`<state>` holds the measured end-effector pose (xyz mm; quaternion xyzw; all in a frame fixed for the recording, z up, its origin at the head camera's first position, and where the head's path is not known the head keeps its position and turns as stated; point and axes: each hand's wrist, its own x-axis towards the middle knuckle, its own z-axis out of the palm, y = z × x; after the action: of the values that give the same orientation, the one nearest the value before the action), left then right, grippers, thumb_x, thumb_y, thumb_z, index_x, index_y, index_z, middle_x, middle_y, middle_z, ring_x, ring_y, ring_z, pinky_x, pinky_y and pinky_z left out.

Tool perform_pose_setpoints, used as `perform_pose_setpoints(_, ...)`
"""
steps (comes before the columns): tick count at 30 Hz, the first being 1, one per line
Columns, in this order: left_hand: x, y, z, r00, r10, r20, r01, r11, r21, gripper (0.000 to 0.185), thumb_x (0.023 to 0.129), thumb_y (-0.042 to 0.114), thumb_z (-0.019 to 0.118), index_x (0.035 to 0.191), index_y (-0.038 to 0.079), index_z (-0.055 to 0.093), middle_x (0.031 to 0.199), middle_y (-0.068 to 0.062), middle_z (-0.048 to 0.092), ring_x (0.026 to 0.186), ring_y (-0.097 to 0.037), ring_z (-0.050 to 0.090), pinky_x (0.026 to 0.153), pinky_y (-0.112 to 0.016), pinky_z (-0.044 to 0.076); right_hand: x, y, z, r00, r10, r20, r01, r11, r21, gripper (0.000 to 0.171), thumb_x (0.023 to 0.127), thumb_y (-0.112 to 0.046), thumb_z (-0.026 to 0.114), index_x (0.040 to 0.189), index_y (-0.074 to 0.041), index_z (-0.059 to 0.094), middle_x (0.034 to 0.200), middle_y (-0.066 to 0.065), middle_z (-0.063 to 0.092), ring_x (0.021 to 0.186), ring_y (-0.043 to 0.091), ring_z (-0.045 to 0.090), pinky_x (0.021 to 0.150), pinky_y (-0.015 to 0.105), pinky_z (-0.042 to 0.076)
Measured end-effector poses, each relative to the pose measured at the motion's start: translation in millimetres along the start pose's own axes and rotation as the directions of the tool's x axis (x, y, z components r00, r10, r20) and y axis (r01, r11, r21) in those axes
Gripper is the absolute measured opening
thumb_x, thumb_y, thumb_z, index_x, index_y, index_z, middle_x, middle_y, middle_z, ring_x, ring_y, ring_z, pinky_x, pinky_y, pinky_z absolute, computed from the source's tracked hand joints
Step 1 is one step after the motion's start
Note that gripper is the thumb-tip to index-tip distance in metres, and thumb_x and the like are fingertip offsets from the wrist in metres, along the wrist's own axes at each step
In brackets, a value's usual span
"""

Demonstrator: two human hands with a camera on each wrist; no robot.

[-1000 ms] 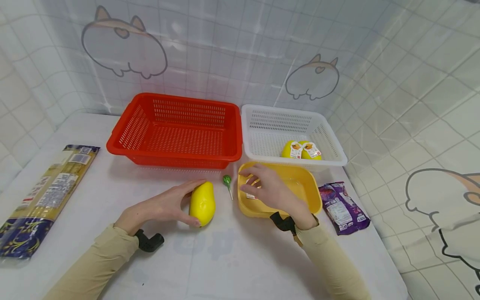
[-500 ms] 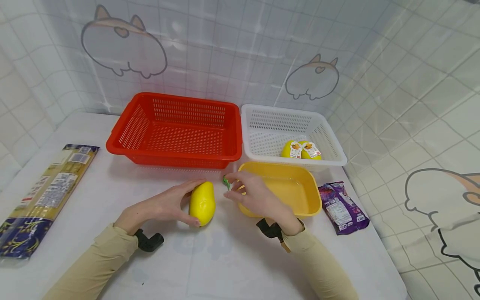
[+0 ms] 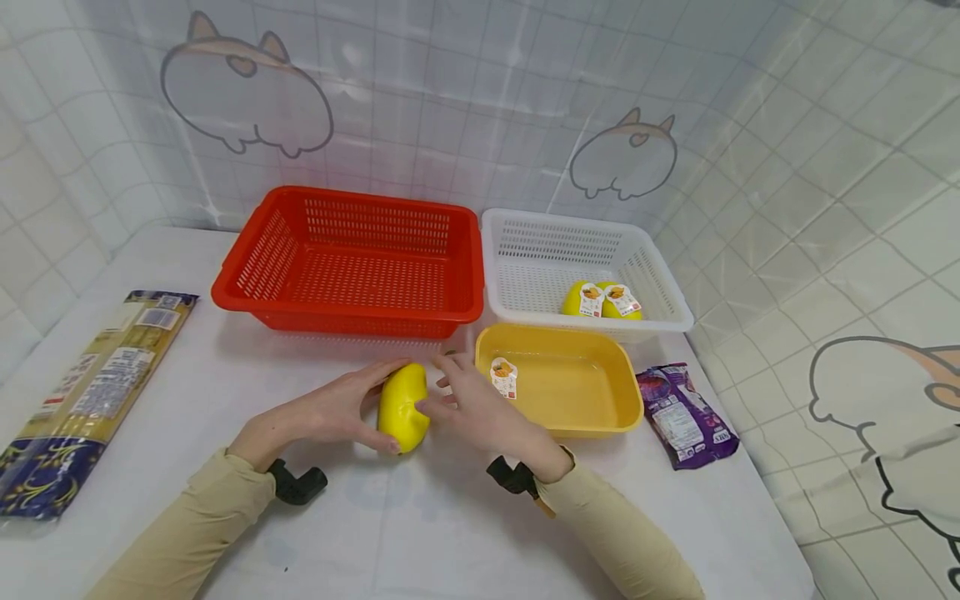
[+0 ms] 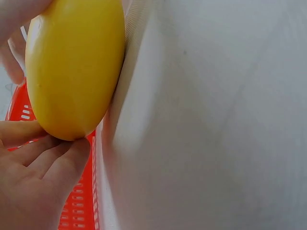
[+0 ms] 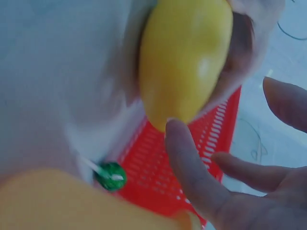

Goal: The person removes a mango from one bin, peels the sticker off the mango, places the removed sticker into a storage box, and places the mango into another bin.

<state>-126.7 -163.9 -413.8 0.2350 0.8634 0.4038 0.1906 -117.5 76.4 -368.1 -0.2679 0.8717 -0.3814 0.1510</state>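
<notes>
Dim wrist views, seemingly slightly blurred

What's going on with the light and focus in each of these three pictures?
Head view: bright, fairly crisp, with pale glare on the tiled backdrop; left wrist view: dim and greyish, a soft shadow on the white table beside the yellow fruit; right wrist view: bluish, a highlight on the fruit, the yellow tub blurred.

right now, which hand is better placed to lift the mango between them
Probably the left hand: it holds the mango at both ends. The right hand is merely beside it, any contact unclear.
</notes>
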Motion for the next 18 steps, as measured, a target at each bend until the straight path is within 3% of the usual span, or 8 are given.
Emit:
perform_pose_setpoints(7,0.0,-1.1,0.5,1.0,0.002,0.004,-0.002,1.0,-0.004,0.114,0.069,0.048,0.09,0.158,0.016,0.026,0.16,-0.004,0.033,0.145,-0.028,0.036,0.118,-0.05,0.033,7.5,7.8,13.9,0.998,-0.064,0.005,0.064,0.996,-0.065,0.076,0.099,-0.032,0.062,0.16,-0.026,0.017,0.155,0.009,0.033,0.122,0.03,0.057,0.102,0.032,0.052)
perform_pose_setpoints(13,0.2,-0.7,0.7,1.0,0.009,0.005,-0.009,1.0,-0.001,0.115,0.069,0.048,0.09,0.158,0.017,0.025,0.16,-0.004,0.032,0.145,-0.028,0.036,0.118,-0.049,0.034,10.6,11.4,22.1,0.999,-0.01,0.047,0.015,0.995,-0.102,0.067,0.102,-0.036,0.056,0.157,-0.013,0.024,0.144,0.008,0.04,0.119,0.02,0.048,0.099,0.024,0.048)
perform_pose_setpoints(18,0.5,0.2,0.9,1.0,0.013,0.001,-0.013,1.0,0.007,0.115,0.068,0.048,0.09,0.158,0.016,0.026,0.16,-0.004,0.032,0.144,-0.027,0.037,0.118,-0.049,0.035,12.3,15.4,25.9,0.998,0.007,0.059,-0.001,0.995,-0.102,0.066,0.104,-0.038,0.051,0.158,-0.011,0.023,0.148,0.008,0.038,0.124,0.018,0.042,0.111,0.031,0.043)
